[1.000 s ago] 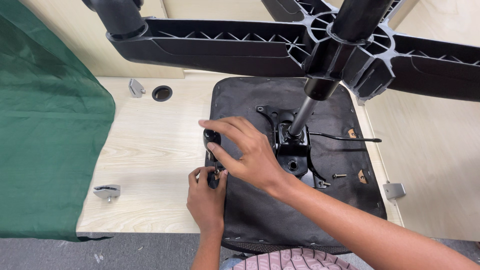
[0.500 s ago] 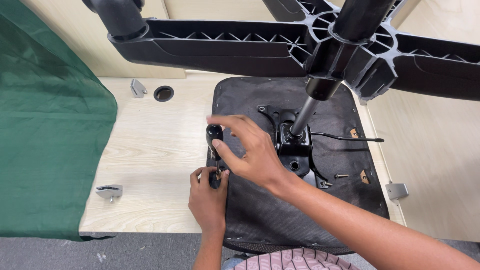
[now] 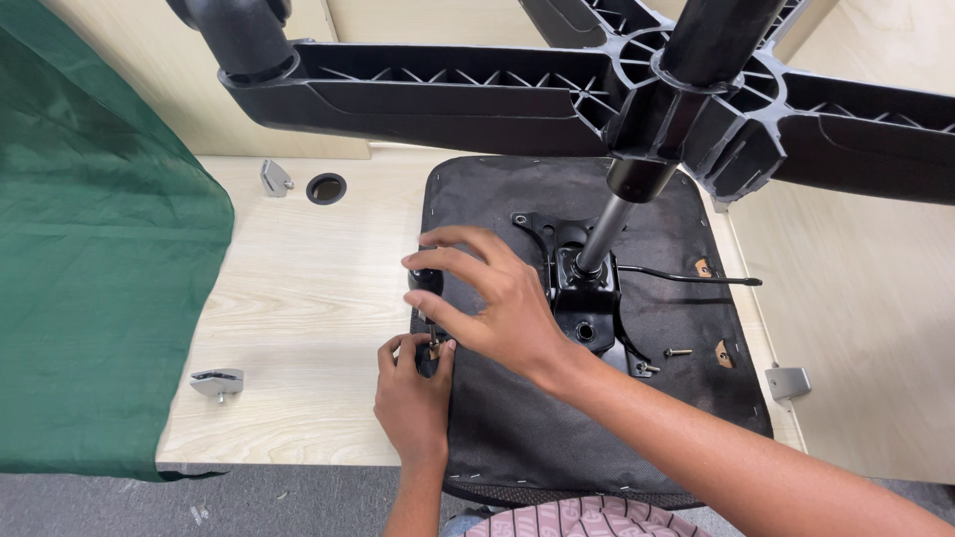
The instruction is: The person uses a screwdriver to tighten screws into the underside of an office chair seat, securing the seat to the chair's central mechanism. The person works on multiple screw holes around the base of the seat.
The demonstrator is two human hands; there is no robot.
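Note:
An office chair seat lies upside down on a pale wooden desk, its black fabric underside facing up. A black bracket part sits at the seat's left edge. My right hand reaches across from the right, its fingers curled over this bracket. Just below, my left hand pinches a small metal piece against the bracket's lower end. The metal mechanism plate and gas cylinder stand at the seat's middle.
The black star base looms overhead near the camera. A thin lever sticks out to the right, with loose screws on the fabric. Green cloth covers the left. Metal clamps and a cable hole mark the desk.
Both hands stay at the bracket on the seat's left edge. My right hand's fingers have shifted slightly over it; the left hand has barely moved.

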